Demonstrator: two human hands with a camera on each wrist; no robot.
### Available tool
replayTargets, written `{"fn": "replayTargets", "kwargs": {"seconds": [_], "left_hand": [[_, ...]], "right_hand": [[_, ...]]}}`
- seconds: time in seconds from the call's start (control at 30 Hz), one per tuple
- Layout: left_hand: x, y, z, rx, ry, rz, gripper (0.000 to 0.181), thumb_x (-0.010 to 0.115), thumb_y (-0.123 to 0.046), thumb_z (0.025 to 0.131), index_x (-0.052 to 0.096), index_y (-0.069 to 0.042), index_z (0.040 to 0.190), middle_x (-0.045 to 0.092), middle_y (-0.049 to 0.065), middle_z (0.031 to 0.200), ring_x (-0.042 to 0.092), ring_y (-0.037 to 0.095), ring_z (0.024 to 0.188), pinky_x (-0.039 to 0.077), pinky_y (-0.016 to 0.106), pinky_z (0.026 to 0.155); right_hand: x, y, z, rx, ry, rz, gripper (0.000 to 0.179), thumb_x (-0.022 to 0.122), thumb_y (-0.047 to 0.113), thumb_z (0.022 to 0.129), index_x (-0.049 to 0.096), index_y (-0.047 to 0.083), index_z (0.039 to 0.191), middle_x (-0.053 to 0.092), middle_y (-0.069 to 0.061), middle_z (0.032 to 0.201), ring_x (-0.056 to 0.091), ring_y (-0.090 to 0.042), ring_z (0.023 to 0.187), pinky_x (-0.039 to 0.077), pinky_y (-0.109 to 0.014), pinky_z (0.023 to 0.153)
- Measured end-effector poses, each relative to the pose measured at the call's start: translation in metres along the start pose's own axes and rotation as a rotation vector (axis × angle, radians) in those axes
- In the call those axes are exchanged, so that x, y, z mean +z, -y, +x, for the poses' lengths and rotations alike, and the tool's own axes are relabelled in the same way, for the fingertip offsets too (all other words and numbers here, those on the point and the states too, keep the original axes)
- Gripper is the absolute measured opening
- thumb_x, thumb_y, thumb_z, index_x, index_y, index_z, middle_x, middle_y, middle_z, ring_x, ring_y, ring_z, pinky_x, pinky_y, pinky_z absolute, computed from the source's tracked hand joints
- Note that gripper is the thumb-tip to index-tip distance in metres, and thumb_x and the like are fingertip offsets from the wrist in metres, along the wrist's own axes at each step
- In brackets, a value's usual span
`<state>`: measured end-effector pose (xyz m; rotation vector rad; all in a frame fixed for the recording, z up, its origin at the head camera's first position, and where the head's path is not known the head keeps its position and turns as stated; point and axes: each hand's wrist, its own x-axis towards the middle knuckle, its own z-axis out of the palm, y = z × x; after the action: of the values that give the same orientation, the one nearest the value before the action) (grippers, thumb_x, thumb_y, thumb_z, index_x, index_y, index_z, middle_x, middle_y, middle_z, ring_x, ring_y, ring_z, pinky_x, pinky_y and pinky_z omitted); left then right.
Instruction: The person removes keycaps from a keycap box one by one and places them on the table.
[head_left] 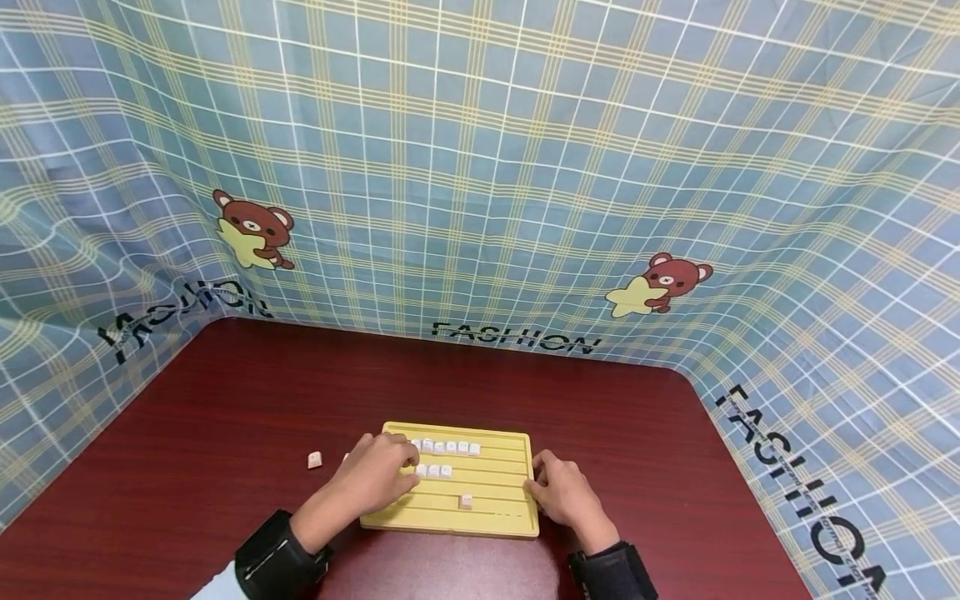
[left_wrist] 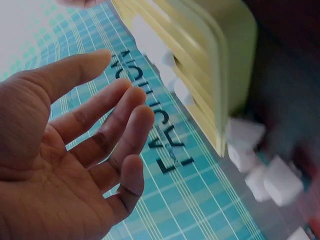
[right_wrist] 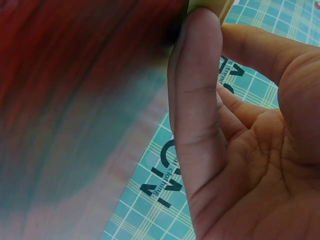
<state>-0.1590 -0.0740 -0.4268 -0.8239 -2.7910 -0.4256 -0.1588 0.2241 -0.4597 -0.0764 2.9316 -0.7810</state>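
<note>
Pinching yellow tray [head_left: 491,477], right grip [head_left: 562,492], left grip [head_left: 377,473] near tiles [head_left: 434,472]

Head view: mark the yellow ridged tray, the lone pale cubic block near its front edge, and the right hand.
Yellow ridged tray [head_left: 495,481], head view: bare floor.
Pale cubic block [head_left: 467,501], head view: middle.
Right hand [head_left: 564,493], head view: back.

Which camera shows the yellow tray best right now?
Head: nearly the whole tray shows, partly covered by the left hand. Left wrist has only part, cropped; right wrist, just a sliver by the fingertips.
</note>
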Motion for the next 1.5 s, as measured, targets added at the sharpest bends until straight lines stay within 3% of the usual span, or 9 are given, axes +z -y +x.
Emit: {"fn": "replayTargets", "kwargs": {"seconds": [0.17,0.43,0.87,1.2,1.5], "left_hand": [[0.008,-0.009,0.005,0.056,0.019,-0.006,0.015,0.079,-0.022,0.078,0.074,-0.012,0.087,0.069,-0.001,0.085,0.067,0.020,0.081,0.051,0.040,0.072],[0.020,-0.030,0.015,0.149,0.046,0.041,0.021,0.081,-0.027,0.077,0.074,-0.013,0.091,0.069,0.000,0.090,0.067,0.018,0.084,0.051,0.034,0.069],[0.026,-0.053,0.028,0.167,0.096,0.041,0.022,0.078,-0.027,0.081,0.074,-0.014,0.098,0.071,0.001,0.099,0.068,0.019,0.092,0.051,0.035,0.073],[0.040,-0.059,0.027,0.229,0.076,0.104,0.006,0.075,-0.013,0.079,0.071,-0.017,0.082,0.062,-0.006,0.076,0.058,0.008,0.068,0.037,0.025,0.060],[0.044,-0.062,0.025,0.253,0.117,0.146,0.007,0.077,-0.018,0.079,0.070,-0.018,0.080,0.060,-0.006,0.076,0.056,0.008,0.068,0.040,0.026,0.065]], "right_hand": [[0.000,0.001,0.001,-0.004,0.001,0.005,0.028,0.069,0.018,0.091,0.059,0.004,0.113,0.062,-0.002,0.077,0.055,-0.009,0.059,0.043,-0.026,0.053],[0.001,-0.001,0.001,0.012,0.014,0.016,0.029,0.069,0.017,0.091,0.059,0.004,0.114,0.061,-0.002,0.078,0.055,-0.010,0.059,0.044,-0.027,0.054],[0.002,0.001,0.002,0.000,0.036,0.029,0.029,0.068,0.017,0.092,0.058,0.003,0.116,0.062,-0.003,0.078,0.056,-0.010,0.058,0.044,-0.027,0.053],[-0.001,0.001,0.001,0.011,0.018,0.032,0.029,0.068,0.016,0.091,0.059,0.003,0.115,0.060,-0.002,0.076,0.056,-0.010,0.057,0.044,-0.027,0.053],[-0.001,0.000,0.000,0.008,0.020,0.020,0.028,0.069,0.017,0.091,0.059,0.004,0.114,0.062,-0.002,0.078,0.055,-0.010,0.060,0.044,-0.027,0.054]]}}
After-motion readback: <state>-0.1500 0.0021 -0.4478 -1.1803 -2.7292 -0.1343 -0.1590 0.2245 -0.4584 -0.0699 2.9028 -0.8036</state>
